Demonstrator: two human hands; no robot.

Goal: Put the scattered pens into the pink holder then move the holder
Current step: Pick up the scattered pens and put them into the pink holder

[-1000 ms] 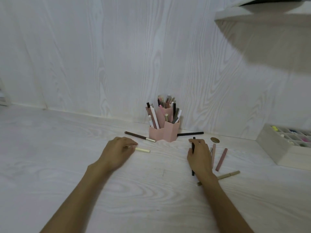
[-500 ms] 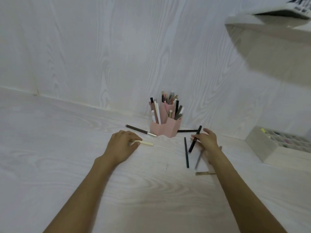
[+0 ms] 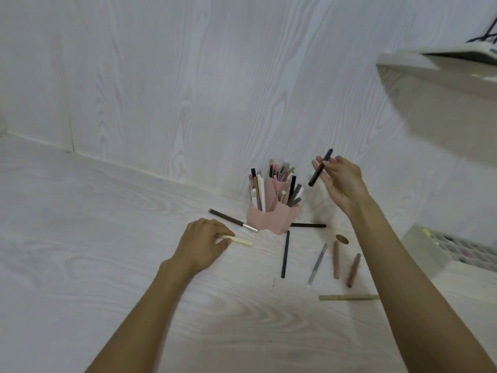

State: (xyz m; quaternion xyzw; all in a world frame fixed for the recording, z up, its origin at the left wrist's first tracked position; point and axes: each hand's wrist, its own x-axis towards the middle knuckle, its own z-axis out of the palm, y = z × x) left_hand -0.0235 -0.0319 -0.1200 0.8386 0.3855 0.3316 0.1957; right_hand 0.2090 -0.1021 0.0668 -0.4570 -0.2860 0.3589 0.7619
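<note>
The pink holder stands by the wall, full of several pens. My right hand is raised to the right of it and pinches a black pen tilted in the air. On the table my left hand grips a cream pen to the left of the holder. Loose on the table lie a dark pen with a silver tip, a thin black pen, another black pen, a clear grey pen, two brown pens and an olive pen.
A small brown disc lies right of the holder. A white compartment box with small coloured items sits at the right edge. A shelf juts out from the wall at the upper right. The white wood-grain wall rises just behind the holder.
My right hand has lifted the black pen off the table and risen beside the holder's top. My left hand has stayed on the cream pen. The camera has tilted.
</note>
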